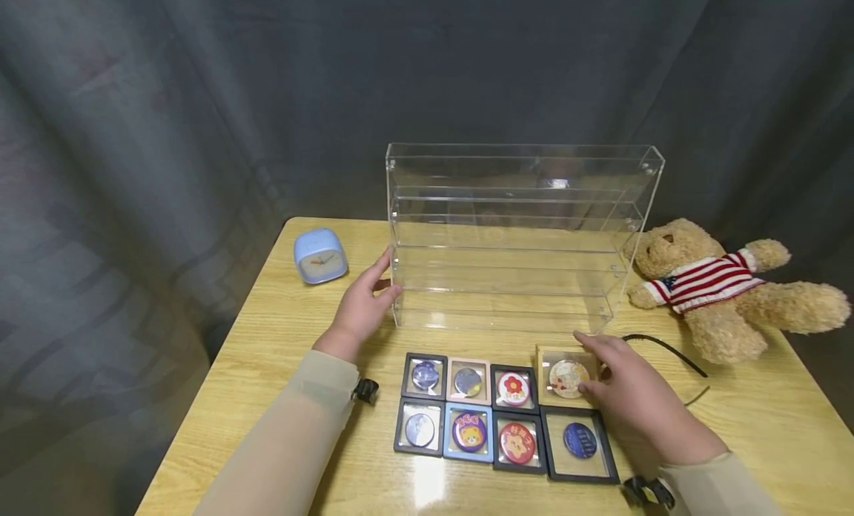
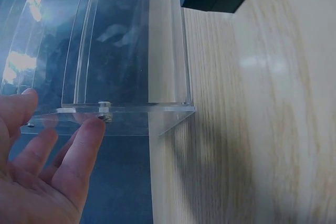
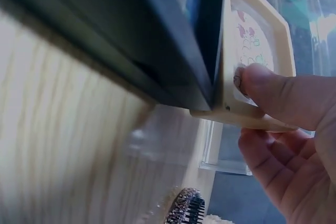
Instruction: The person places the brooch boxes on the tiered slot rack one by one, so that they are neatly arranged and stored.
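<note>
A clear acrylic display shelf (image 1: pixel 507 279) with several tiers stands upright on the table. At its left end is my left hand (image 1: pixel 360 301), thumb by the front edge and fingers along the outside of the side panel (image 2: pixel 173 121). My right hand (image 1: pixel 627 386) pinches a beige-framed badge case (image 1: pixel 550 354), thumb on its front (image 3: pixel 231 77) and fingers behind. A round badge with red marks (image 1: pixel 563 379) shows inside it. Just in front lies a black-framed case (image 1: pixel 610 457) with a dark blue badge.
Several more framed badge cases (image 1: pixel 468 427) lie in two rows before the shelf. A blue alarm clock (image 1: pixel 320 255) stands at the back left. On the right are a teddy bear (image 1: pixel 714 282) and a dark sparkly hairband (image 1: pixel 667 349). A dark curtain (image 1: pixel 467 71) hangs behind.
</note>
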A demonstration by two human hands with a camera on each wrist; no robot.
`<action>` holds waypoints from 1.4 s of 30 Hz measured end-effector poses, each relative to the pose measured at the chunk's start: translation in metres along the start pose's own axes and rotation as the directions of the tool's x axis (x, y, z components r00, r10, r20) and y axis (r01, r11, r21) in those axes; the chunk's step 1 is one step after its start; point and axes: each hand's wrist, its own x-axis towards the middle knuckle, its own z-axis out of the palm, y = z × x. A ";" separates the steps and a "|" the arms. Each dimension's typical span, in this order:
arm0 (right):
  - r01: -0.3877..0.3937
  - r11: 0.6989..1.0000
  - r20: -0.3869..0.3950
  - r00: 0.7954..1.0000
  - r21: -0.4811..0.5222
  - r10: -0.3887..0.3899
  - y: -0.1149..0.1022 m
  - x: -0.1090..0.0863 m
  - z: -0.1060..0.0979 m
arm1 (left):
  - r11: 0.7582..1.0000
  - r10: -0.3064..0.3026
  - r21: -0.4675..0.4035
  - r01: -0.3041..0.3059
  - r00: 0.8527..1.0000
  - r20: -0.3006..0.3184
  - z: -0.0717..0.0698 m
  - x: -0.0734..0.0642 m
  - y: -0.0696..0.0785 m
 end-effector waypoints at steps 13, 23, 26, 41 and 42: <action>0.068 0.997 -0.151 0.986 -0.031 -0.072 0.001 -0.006 -0.015 | 1.000 0.010 0.010 -0.010 1.000 -0.001 -0.001 0.000 0.003; 0.105 0.992 -0.244 0.962 -0.069 -0.119 -0.003 -0.006 -0.029 | 1.000 0.013 0.028 -0.013 1.000 0.005 -0.001 0.000 0.003; 0.140 0.986 -0.290 0.943 -0.094 -0.162 -0.003 -0.004 -0.034 | 0.999 0.012 0.030 -0.012 1.000 0.006 -0.001 0.000 0.003; 0.101 0.992 -0.339 0.933 -0.078 -0.121 -0.022 0.018 -0.081 | 0.998 0.008 0.065 -0.009 1.000 0.006 0.000 -0.003 0.004; 0.096 0.993 -0.344 0.932 -0.068 -0.114 -0.023 0.020 -0.085 | 0.998 0.010 0.066 -0.011 1.000 0.007 0.000 -0.004 0.004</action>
